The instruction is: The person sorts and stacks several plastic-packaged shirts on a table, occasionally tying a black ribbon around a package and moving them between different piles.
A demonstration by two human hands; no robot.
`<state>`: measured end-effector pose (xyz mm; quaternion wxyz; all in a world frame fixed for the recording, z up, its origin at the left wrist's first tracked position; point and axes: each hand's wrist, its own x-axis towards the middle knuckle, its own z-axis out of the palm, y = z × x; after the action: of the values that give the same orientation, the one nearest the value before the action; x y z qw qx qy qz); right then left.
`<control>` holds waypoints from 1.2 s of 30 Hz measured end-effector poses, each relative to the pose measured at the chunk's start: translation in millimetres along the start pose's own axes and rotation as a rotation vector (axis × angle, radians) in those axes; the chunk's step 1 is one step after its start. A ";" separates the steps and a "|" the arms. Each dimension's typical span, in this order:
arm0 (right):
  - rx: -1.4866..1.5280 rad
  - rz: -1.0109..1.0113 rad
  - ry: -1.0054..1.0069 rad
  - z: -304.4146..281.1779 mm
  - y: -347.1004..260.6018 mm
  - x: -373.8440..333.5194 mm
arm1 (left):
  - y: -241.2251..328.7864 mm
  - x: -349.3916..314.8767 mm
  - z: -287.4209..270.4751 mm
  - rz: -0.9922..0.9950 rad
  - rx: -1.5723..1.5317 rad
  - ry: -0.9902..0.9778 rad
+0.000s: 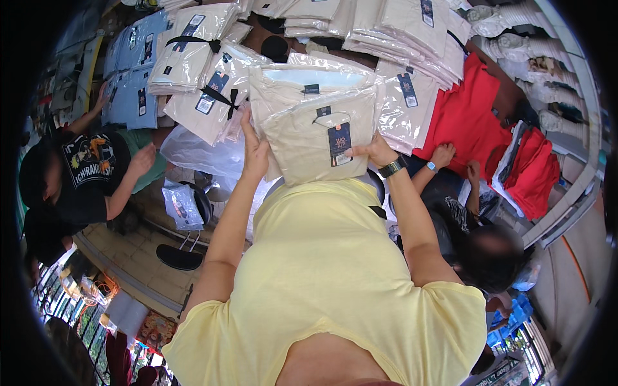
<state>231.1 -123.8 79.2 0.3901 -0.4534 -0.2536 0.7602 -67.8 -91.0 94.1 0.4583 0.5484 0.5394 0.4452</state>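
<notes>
Presently catalogued: one stack of folded cream shirts (315, 122), each sealed in a clear plastic bag with a dark hang tag (339, 143) at the collar. The stack is held out in front of the chest, above a table (270, 35) laden with further goods.

Hold: the left hand (254, 151) is pressed flat against the stack's left side, fingers spread upward along the bag. The right hand (373, 153) is closed on the lower right corner, thumb over the front bag; a dark wristwatch (391, 168) is worn on that wrist. The stack is thus clamped between both palms.

Handling, as judged: light to moderate in weight, soft and yielding, not fragile. The glossy bags are likely to be slippery against one another, so the upper packs may slide if the stack is tilted. Support from beneath, with side pressure at opposite edges, is judged the surest grip; a grip on the film alone is likely to slip.

Surroundings: more bagged cream shirts (412, 38) piled behind, pale blue bagged shirts (132, 71) at far left, red garments (470, 116) at right being smoothed by another person's hands (444, 154). A second person in a black printed shirt (87, 170) is seated at left.
</notes>
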 end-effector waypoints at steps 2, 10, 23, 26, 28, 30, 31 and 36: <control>0.052 0.025 0.007 1.4 6.8 -2.1 | 1.5 -5.6 1.6 -0.088 -0.035 -0.081; 0.038 -0.003 -0.035 12.3 -3.1 -4.1 | 9.0 -17.7 4.3 -0.443 -0.222 -0.198; -0.069 -0.004 -0.009 -4.8 -14.3 26.4 | 7.4 9.7 27.4 -0.416 -0.238 -0.049; -0.017 0.066 0.096 -23.6 1.0 65.0 | -39.9 38.5 44.8 -0.595 -0.243 -0.001; -0.049 0.070 0.220 -33.6 19.3 89.0 | -77.9 51.5 57.6 -0.687 -0.216 0.028; -0.137 0.077 0.265 -53.5 41.2 109.9 | -106.1 57.2 69.8 -0.747 -0.134 0.032; -0.177 0.015 0.314 -83.9 58.4 120.0 | -126.1 63.5 88.2 -0.710 -0.146 -0.024; -0.327 0.032 0.314 -80.8 68.6 128.5 | -165.5 42.9 78.8 -0.258 0.778 0.026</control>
<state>241.2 -54.4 -71.9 0.3337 -0.6273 -0.3025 0.6353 -19.9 -50.3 -83.3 0.2618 0.6031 0.7377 0.1537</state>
